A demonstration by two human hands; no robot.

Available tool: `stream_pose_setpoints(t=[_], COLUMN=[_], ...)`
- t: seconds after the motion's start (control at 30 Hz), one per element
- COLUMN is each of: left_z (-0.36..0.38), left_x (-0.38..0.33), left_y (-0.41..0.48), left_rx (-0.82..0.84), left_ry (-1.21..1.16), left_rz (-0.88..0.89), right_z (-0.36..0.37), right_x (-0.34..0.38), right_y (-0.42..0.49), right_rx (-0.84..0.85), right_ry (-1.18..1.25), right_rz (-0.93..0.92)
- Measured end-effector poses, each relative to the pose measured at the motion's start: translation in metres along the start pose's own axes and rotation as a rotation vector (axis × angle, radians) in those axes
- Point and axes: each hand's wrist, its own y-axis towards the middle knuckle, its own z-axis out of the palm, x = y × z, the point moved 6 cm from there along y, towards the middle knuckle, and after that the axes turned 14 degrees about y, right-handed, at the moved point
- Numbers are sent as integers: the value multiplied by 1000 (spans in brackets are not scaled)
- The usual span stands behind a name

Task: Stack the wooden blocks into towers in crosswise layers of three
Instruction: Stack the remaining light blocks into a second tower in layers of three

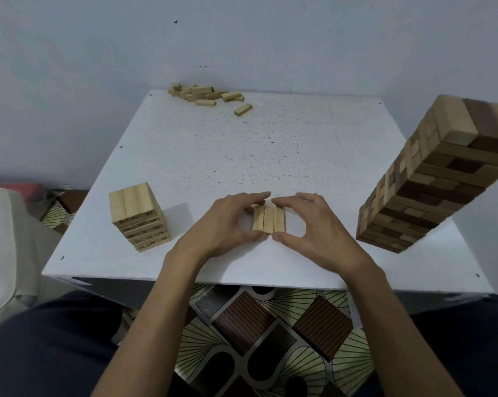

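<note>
Hands point(224, 222) point(313, 224) round three rectangular wooden blocks point(269, 220)

So there's a row of three blocks point(269, 219) at 6 o'clock on the table, pale wood, lying flat and touching, pointing toward 12. The short tower point(139, 216) of pale numbered blocks stands at 8, the tall tower point(431, 179) of mixed light and dark wood at 3, and a loose pile point(207, 94) sits at 12.

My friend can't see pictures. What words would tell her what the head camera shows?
A left hand and right hand cup a row of three blocks lying side by side on a white table. A short pale tower stands to the left, a tall light-and-dark tower to the right, and loose blocks lie at the far edge.
</note>
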Motion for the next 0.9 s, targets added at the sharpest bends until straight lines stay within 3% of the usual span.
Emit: stream_pose_setpoints(t=[0.9], left_z=[-3], left_x=[-3], left_y=[-3], left_rx=[-1], left_ry=[19], left_rz=[-44], right_z=[-4], right_x=[8], right_y=[2], right_rx=[14], right_ry=[44], right_rz=[-4])
